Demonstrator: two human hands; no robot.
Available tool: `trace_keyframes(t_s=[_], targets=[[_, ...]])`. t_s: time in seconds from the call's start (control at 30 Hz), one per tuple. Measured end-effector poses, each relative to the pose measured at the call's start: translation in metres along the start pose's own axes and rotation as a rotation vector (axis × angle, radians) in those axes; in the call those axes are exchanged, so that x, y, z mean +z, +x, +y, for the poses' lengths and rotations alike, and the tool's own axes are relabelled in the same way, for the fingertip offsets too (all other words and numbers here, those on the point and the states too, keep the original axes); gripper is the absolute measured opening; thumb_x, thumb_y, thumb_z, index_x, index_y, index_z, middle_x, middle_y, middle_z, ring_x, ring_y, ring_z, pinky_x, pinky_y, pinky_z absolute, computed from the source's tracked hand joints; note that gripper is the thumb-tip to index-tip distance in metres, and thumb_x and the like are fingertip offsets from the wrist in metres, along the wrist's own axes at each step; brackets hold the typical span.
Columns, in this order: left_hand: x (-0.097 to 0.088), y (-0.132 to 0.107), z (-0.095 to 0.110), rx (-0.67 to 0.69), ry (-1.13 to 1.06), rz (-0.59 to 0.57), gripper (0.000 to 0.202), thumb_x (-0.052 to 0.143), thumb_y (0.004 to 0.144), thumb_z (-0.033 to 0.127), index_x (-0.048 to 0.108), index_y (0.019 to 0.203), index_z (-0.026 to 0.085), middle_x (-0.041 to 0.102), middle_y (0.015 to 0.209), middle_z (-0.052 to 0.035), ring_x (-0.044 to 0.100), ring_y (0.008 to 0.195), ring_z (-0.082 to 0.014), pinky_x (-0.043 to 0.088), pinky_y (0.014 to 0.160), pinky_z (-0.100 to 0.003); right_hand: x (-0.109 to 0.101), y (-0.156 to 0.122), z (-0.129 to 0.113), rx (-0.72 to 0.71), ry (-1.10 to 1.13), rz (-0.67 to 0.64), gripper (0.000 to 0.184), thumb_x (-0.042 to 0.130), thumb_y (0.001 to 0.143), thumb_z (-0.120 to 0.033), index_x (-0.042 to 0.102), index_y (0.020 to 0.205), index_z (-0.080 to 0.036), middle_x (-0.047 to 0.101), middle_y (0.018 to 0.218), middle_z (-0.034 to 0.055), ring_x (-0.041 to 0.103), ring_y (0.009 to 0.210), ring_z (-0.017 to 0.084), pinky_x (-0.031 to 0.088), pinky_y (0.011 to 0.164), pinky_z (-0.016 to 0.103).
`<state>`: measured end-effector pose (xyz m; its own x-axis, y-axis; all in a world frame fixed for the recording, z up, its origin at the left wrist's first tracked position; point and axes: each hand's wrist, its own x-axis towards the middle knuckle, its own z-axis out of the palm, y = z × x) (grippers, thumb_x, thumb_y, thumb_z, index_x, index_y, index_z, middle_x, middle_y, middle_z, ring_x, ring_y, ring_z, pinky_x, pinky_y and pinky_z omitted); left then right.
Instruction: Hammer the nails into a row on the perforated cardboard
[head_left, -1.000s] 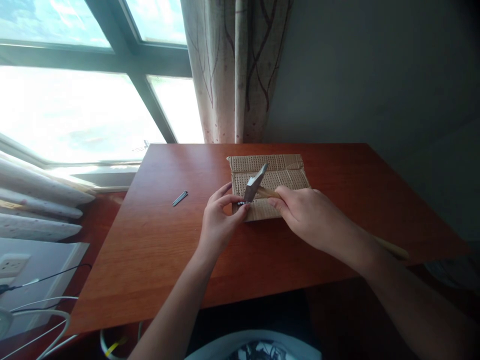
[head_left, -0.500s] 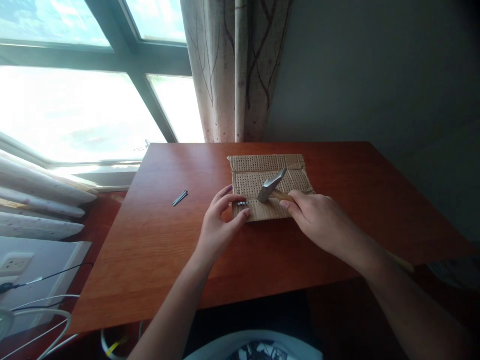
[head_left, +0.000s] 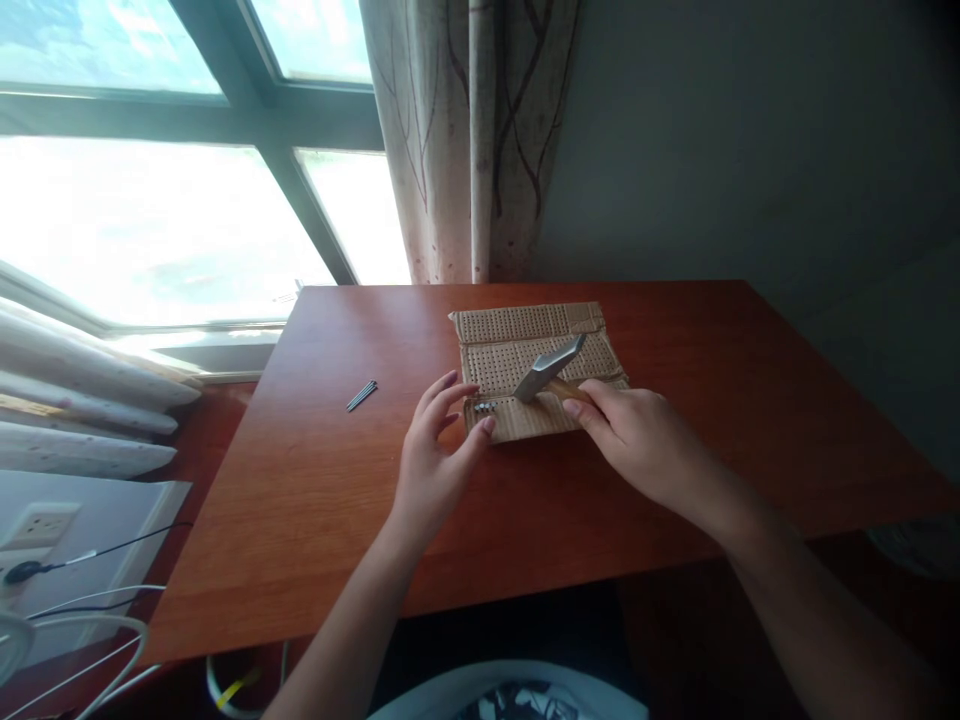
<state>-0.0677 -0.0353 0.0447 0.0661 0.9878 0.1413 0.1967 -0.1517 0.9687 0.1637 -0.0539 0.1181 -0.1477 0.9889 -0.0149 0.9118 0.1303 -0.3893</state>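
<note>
the left hand (head_left: pixel 433 455) has spread wider, leaving the nail heads (head_left: pixel 484 407) on the cardboard (head_left: pixel 517 324) uncovered, while the right hand (head_left: pixel 637 440) grips the hammer (head_left: pixel 549 368)

- A window (head_left: pixel 247 120) with a grey-green frame, bright beyond the far left corner of the counter (head_left: pixel 300 520).
- A pale curtain (head_left: pixel 427 150) printed with dark branches, hanging behind the far edge.
- A second pale curtain (head_left: pixel 82 430), bunched out past the left edge.
- A plain dim wall (head_left: pixel 712 150), behind the far right corner.
- A white socket (head_left: pixel 41 525) with a black plug (head_left: pixel 26 570), left of the near left corner.
- White cables (head_left: pixel 112 625) looping by that corner.
- A yellow tag (head_left: pixel 238 688) below the near edge.
</note>
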Motion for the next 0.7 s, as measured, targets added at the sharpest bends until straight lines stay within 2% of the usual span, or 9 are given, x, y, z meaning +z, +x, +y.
trace_keyframes(t_s=[0.1, 0.17, 0.23, 0.3, 0.37, 0.47, 0.7], targets=[[-0.006, -0.002, 0.003, -0.044, 0.004, 0.090, 0.037, 0.071, 0.087, 0.040, 0.063, 0.119, 0.024, 0.061, 0.133, -0.0085, 0.057, 0.126, -0.0242, 0.051, 0.096, -0.033, 0.000, -0.004, 0.004, -0.010, 0.091, 0.054, 0.036, 0.041, 0.104, -0.043, 0.045, 0.075, -0.023, 0.056, 0.061, -0.0018, 0.052, 0.056, 0.015, 0.031, 0.057, 0.030], [-0.010, -0.003, 0.004, -0.101, 0.012, 0.125, 0.029, 0.070, 0.087, 0.042, 0.063, 0.104, 0.020, 0.066, 0.109, -0.0059, 0.063, 0.104, -0.0203, 0.051, 0.082, -0.028, -0.001, -0.006, 0.007, -0.003, 0.143, 0.073, 0.037, 0.041, 0.104, -0.045, 0.046, 0.074, -0.023, 0.053, 0.060, -0.0030, 0.050, 0.054, 0.014, 0.032, 0.056, 0.029], [-0.014, -0.003, 0.006, -0.164, 0.002, 0.060, 0.027, 0.067, 0.088, 0.044, 0.060, 0.085, 0.018, 0.062, 0.084, -0.0016, 0.059, 0.081, -0.0155, 0.045, 0.070, -0.025, -0.003, -0.008, 0.009, 0.003, 0.179, 0.088, 0.038, 0.042, 0.104, -0.046, 0.047, 0.074, -0.023, 0.051, 0.059, -0.0039, 0.050, 0.052, 0.013, 0.032, 0.054, 0.028], [-0.016, -0.001, 0.008, -0.214, -0.041, -0.063, 0.034, 0.064, 0.090, 0.045, 0.056, 0.072, 0.017, 0.055, 0.069, 0.0012, 0.050, 0.068, -0.0126, 0.040, 0.064, -0.025, -0.005, -0.009, 0.011, 0.001, 0.195, 0.108, 0.038, 0.043, 0.104, -0.045, 0.047, 0.074, -0.023, 0.050, 0.058, -0.0045, 0.049, 0.050, 0.012, 0.032, 0.052, 0.028], [-0.017, -0.001, 0.009, -0.249, -0.100, -0.152, 0.037, 0.063, 0.091, 0.044, 0.055, 0.068, 0.017, 0.052, 0.064, 0.0019, 0.047, 0.064, -0.0119, 0.037, 0.063, -0.025, -0.006, -0.009, 0.011, -0.006, 0.201, 0.122, 0.038, 0.044, 0.104, -0.044, 0.047, 0.073, -0.023, 0.049, 0.057, -0.0049, 0.048, 0.049, 0.012, 0.031, 0.051, 0.028], [-0.015, 0.000, 0.010, -0.275, -0.179, -0.211, 0.033, 0.063, 0.090, 0.041, 0.056, 0.069, 0.017, 0.055, 0.065, 0.0014, 0.047, 0.065, -0.0123, 0.038, 0.064, -0.025, -0.006, -0.010, 0.010, -0.002, 0.217, 0.118, 0.038, 0.043, 0.104, -0.045, 0.048, 0.074, -0.022, 0.049, 0.057, -0.0048, 0.048, 0.049, 0.012, 0.031, 0.050, 0.027], [-0.012, 0.001, 0.011, -0.266, -0.222, -0.195, 0.025, 0.064, 0.088, 0.036, 0.059, 0.073, 0.017, 0.055, 0.068, 0.0015, 0.048, 0.068, -0.0127, 0.038, 0.067, -0.025, -0.003, -0.011, 0.012, 0.001, 0.230, 0.104, 0.036, 0.044, 0.104, -0.044, 0.049, 0.075, -0.023, 0.048, 0.058, -0.0051, 0.047, 0.050, 0.011, 0.031, 0.051, 0.027]])
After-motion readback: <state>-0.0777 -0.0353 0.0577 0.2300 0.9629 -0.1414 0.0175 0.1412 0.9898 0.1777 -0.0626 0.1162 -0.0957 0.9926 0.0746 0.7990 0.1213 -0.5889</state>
